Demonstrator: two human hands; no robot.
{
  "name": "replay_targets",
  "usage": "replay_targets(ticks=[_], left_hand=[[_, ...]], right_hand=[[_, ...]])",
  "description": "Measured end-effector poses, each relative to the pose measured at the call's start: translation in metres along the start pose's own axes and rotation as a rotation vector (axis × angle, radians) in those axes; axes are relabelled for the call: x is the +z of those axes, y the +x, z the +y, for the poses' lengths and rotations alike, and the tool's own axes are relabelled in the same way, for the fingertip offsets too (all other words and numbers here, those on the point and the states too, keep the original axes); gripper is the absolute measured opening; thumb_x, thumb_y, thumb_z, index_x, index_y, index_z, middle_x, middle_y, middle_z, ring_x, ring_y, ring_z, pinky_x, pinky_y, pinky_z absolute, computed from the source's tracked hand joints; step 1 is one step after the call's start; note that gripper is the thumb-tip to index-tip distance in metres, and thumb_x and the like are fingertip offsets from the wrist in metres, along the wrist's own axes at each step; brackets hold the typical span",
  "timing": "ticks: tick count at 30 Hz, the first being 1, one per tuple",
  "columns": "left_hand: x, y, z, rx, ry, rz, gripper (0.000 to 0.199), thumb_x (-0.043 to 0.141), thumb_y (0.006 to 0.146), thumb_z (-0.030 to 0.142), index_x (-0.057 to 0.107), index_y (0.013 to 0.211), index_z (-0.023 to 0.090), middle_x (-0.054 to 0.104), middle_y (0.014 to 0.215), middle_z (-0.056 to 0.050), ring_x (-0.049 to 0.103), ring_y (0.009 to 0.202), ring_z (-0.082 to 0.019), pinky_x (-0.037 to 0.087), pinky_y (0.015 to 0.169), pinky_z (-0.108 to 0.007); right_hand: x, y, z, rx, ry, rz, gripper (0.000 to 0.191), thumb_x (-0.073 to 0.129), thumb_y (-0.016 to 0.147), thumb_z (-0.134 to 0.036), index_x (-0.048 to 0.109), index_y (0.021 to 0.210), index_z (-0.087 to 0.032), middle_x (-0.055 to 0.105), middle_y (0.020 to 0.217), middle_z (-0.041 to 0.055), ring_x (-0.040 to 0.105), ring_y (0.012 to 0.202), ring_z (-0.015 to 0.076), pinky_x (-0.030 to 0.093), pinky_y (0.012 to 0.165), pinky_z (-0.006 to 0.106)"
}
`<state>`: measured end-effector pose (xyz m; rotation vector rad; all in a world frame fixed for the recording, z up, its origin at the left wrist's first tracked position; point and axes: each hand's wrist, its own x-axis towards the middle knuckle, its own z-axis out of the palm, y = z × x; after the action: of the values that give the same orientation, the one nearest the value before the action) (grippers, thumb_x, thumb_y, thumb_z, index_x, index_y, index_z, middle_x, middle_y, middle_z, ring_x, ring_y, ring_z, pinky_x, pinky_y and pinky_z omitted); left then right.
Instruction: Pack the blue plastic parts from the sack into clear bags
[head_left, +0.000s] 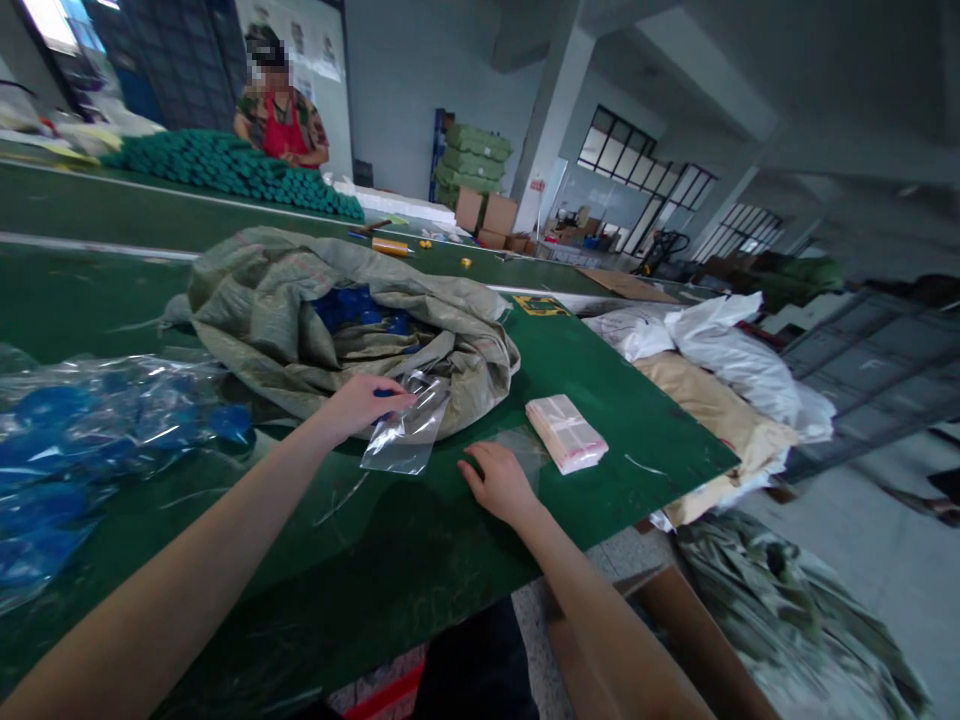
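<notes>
My left hand pinches the top of a clear plastic bag, which hangs in front of a crumpled woven sack. A bit of blue shows between those fingers, too small to name. Inside the sack's open mouth lie blue pieces. My right hand is low over the green table, its fingers apart and nothing seen in them. Just right of it is a stack of clear plastic bags. Some thin clear film lies between this hand and the stack.
Filled clear bags of blue pieces lie at the left. Across the table, a person in a red apron stands behind a heap of green pieces. White sacks stand beyond the right edge; an open cardboard box is below.
</notes>
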<state>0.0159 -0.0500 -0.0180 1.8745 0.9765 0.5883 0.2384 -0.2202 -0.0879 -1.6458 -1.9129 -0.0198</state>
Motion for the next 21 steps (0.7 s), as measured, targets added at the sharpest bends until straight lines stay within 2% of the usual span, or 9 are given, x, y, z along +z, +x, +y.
replay_targets(ticks=[3, 5, 8, 11, 13, 15, 17, 21], left_hand=[[0.008, 0.003, 0.005, 0.099, 0.112, -0.084, 0.04, 0.069, 0.071, 0.058, 0.077, 0.082, 0.021, 0.07, 0.07, -0.003, 0.059, 0.061, -0.017, 0.042, 0.058, -0.026], [0.012, 0.004, 0.01, 0.153, 0.156, -0.123, 0.037, 0.068, 0.071, 0.057, 0.077, 0.077, 0.021, 0.07, 0.07, -0.003, 0.059, 0.062, -0.018, 0.042, 0.059, -0.027], [0.014, 0.002, 0.016, 0.18, 0.196, -0.168, 0.036, 0.066, 0.073, 0.055, 0.077, 0.076, 0.021, 0.069, 0.066, -0.002, 0.057, 0.06, -0.017, 0.042, 0.059, -0.027], [0.01, -0.002, 0.017, 0.172, 0.221, -0.153, 0.035, 0.065, 0.074, 0.054, 0.077, 0.078, 0.021, 0.07, 0.068, -0.001, 0.057, 0.061, -0.016, 0.041, 0.06, -0.025], [0.007, -0.003, 0.014, 0.147, 0.233, -0.129, 0.037, 0.064, 0.075, 0.055, 0.076, 0.079, 0.02, 0.07, 0.069, -0.001, 0.058, 0.063, -0.016, 0.041, 0.061, -0.025], [0.003, -0.003, 0.009, 0.124, 0.248, -0.122, 0.04, 0.062, 0.075, 0.057, 0.076, 0.08, 0.02, 0.07, 0.071, -0.001, 0.058, 0.065, -0.017, 0.042, 0.063, -0.026], [0.0, -0.003, 0.006, 0.109, 0.284, -0.061, 0.041, 0.064, 0.074, 0.058, 0.075, 0.086, 0.02, 0.072, 0.078, -0.002, 0.06, 0.07, -0.018, 0.044, 0.067, -0.027], [0.004, -0.003, 0.009, 0.087, 0.38, 0.338, 0.044, 0.063, 0.077, 0.059, 0.071, 0.094, 0.019, 0.071, 0.088, -0.005, 0.062, 0.078, -0.02, 0.045, 0.073, -0.03]], right_hand=[[-0.008, 0.027, -0.002, 0.146, 0.264, 0.21, 0.046, 0.061, 0.089, -0.04, 0.056, 0.128, -0.015, 0.063, 0.125, 0.0168, 0.061, 0.116, 0.0247, 0.052, 0.096, 0.04], [-0.012, 0.053, -0.003, 0.232, 0.502, 0.211, 0.054, 0.064, 0.086, -0.046, 0.052, 0.132, -0.019, 0.063, 0.128, 0.0143, 0.063, 0.114, 0.0222, 0.055, 0.091, 0.036], [-0.016, 0.087, -0.001, 0.256, 0.806, 0.002, 0.043, 0.066, 0.083, -0.048, 0.065, 0.115, -0.02, 0.073, 0.11, 0.0079, 0.069, 0.1, 0.0185, 0.055, 0.09, 0.034], [-0.016, 0.108, 0.003, 0.248, 0.933, -0.227, 0.031, 0.069, 0.079, -0.046, 0.073, 0.093, -0.018, 0.076, 0.088, 0.0038, 0.071, 0.082, 0.0163, 0.055, 0.084, 0.032], [-0.01, 0.114, 0.006, 0.245, 0.971, -0.288, 0.029, 0.072, 0.076, -0.045, 0.074, 0.087, -0.018, 0.076, 0.081, 0.0025, 0.07, 0.075, 0.0157, 0.055, 0.076, 0.03], [-0.001, 0.115, 0.007, 0.244, 1.013, -0.283, 0.028, 0.074, 0.073, -0.045, 0.074, 0.082, -0.018, 0.076, 0.077, 0.0017, 0.068, 0.069, 0.0149, 0.055, 0.07, 0.029], [0.008, 0.113, 0.009, 0.266, 1.064, -0.222, 0.028, 0.074, 0.072, -0.045, 0.073, 0.078, -0.018, 0.074, 0.073, 0.0012, 0.066, 0.063, 0.0134, 0.053, 0.063, 0.026], [0.021, 0.109, 0.012, 0.389, 1.166, 0.007, 0.03, 0.075, 0.07, -0.046, 0.07, 0.075, -0.017, 0.073, 0.07, 0.002, 0.065, 0.06, 0.0128, 0.049, 0.055, 0.023]])
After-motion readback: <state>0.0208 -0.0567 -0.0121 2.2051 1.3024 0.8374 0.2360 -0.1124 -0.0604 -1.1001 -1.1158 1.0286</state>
